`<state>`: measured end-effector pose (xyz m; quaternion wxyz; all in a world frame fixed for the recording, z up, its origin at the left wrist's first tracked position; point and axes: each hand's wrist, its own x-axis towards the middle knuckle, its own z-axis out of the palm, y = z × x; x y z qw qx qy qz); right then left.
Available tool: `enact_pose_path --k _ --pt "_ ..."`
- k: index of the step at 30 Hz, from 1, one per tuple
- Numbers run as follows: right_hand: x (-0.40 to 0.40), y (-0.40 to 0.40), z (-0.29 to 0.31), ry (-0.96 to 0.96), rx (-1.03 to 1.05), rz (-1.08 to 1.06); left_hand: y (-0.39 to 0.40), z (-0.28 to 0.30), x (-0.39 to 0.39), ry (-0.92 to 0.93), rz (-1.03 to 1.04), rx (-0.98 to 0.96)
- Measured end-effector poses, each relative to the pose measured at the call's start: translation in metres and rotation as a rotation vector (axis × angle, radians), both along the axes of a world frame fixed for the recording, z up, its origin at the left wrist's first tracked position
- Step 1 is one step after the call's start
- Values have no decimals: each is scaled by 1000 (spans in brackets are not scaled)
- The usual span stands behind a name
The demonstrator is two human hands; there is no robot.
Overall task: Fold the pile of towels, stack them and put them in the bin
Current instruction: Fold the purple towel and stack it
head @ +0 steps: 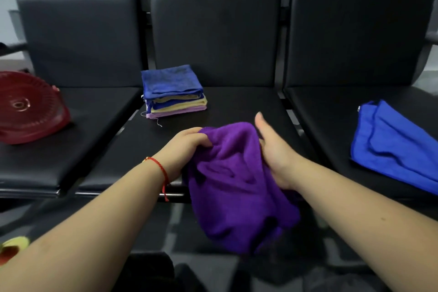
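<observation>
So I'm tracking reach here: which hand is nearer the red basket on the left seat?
Left. The left hand grips the purple towel on its basket side; the right hand holds the towel's far side, farther from the red basket.

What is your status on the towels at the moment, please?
Left hand and right hand both gripping bunched purple towel, unfolded. Folded stack on middle seat; blue towel waiting; red bin left. Nothing in the way.
</observation>
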<state>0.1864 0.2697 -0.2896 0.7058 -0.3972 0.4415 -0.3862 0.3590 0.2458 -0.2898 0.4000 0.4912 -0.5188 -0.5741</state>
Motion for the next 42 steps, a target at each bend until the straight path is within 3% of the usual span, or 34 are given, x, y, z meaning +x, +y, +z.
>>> enact_pose_path --k 4,6,9,13,17,22,26,31,36,39,42 --pt "-3 10 6 -36 6 140 12 4 8 77 -31 121" --pt "-3 14 0 186 -110 210 16 7 11 123 -85 160" --pt "-1 15 -7 509 -262 151 21 8 13 177 -130 210" --pt "-9 16 -3 616 -334 120 21 5 18 140 8 78" --pt "-29 14 -5 909 -432 203 19 4 27 81 62 15" --pt "-42 18 -6 953 -432 295 19 6 29 71 74 -57" --pt "-57 18 -1 1230 -468 363 17 8 32 85 73 -96" --pt "-92 11 0 1443 -437 192 9 4 49 -60 221 -185" --pt "-122 13 2 1157 -337 -75 3 -4 69 -482 299 -262" --pt "-129 15 4 1186 -324 -90 5 -2 69 -756 289 -259" --pt "-135 12 8 1351 -337 -112 3 0 66 -685 270 -124"
